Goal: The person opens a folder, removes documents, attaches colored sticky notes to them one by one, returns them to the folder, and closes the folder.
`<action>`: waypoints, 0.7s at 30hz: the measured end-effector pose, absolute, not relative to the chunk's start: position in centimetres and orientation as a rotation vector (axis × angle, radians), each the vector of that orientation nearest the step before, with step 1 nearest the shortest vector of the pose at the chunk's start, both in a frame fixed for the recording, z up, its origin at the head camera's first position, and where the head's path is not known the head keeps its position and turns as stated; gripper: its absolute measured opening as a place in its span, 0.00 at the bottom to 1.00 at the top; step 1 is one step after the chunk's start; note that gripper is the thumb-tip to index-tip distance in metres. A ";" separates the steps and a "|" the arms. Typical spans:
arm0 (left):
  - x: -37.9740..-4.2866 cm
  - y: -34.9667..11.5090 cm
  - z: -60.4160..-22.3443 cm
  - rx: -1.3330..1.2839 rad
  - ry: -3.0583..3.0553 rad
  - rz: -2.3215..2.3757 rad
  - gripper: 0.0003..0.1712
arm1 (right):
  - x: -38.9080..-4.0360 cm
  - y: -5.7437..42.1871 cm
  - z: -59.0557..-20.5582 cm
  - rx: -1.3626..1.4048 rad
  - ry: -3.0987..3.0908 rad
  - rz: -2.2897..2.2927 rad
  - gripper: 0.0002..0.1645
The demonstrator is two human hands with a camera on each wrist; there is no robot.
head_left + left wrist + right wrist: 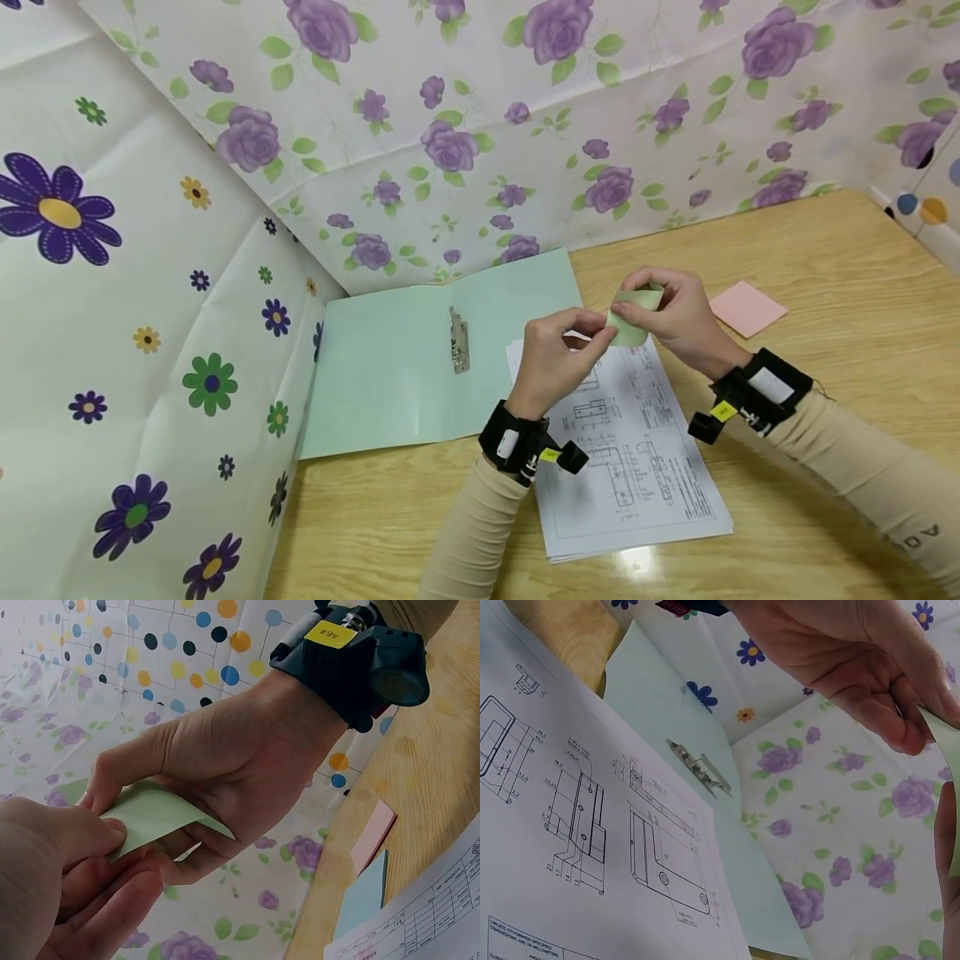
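Both hands hold a pale green sticky note above the top edge of the printed drawings. The left hand pinches its left edge between thumb and fingers. At the other side, the right hand grips it with the thumb on its face. The note bends into a curve, as the left wrist view also shows the sticky note between the hands. Part of the right hand appears at the edge of the right wrist view.
An open mint-green folder with a metal clip lies left of the drawings. A pink note pad sits to the right on the wooden table. The left wrist view shows a pale blue piece beside it. Flowered sheets stand behind.
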State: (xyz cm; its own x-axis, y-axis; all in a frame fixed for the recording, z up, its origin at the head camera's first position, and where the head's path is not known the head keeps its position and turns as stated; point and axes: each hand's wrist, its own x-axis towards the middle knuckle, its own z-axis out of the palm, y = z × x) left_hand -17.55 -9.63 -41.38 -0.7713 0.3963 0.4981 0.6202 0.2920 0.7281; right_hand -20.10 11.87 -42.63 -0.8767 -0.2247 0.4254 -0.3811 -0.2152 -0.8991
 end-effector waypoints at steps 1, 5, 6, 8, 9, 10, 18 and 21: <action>-17.5 -9.6 -41.4 -0.937 -2.337 -1.474 0.06 | -20.1 11.9 -42.7 0.733 -1.901 2.254 0.17; -17.5 -9.7 -41.4 -0.926 -2.326 -1.468 0.06 | -20.1 12.2 -42.8 0.719 -1.913 2.274 0.18; -17.5 -9.7 -41.5 -0.919 -2.323 -1.469 0.06 | -20.1 12.3 -42.9 0.718 -1.904 2.295 0.20; -17.5 -9.8 -41.6 -0.902 -2.319 -1.473 0.06 | -20.2 12.6 -42.9 0.735 -1.870 2.341 0.25; -17.5 -9.8 -41.6 -0.893 -2.319 -1.475 0.06 | -20.2 12.7 -43.0 0.750 -1.845 2.366 0.27; -17.5 -9.9 -41.7 -0.884 -2.318 -1.478 0.07 | -20.3 12.8 -43.0 0.769 -1.816 2.388 0.30; -17.8 -11.8 -42.3 -0.791 -2.313 -1.426 0.06 | -20.3 14.2 -43.1 0.755 -1.641 2.424 0.29; -17.7 -13.0 -42.5 -0.743 -2.306 -1.405 0.07 | -20.2 14.8 -43.4 0.716 -1.628 2.417 0.28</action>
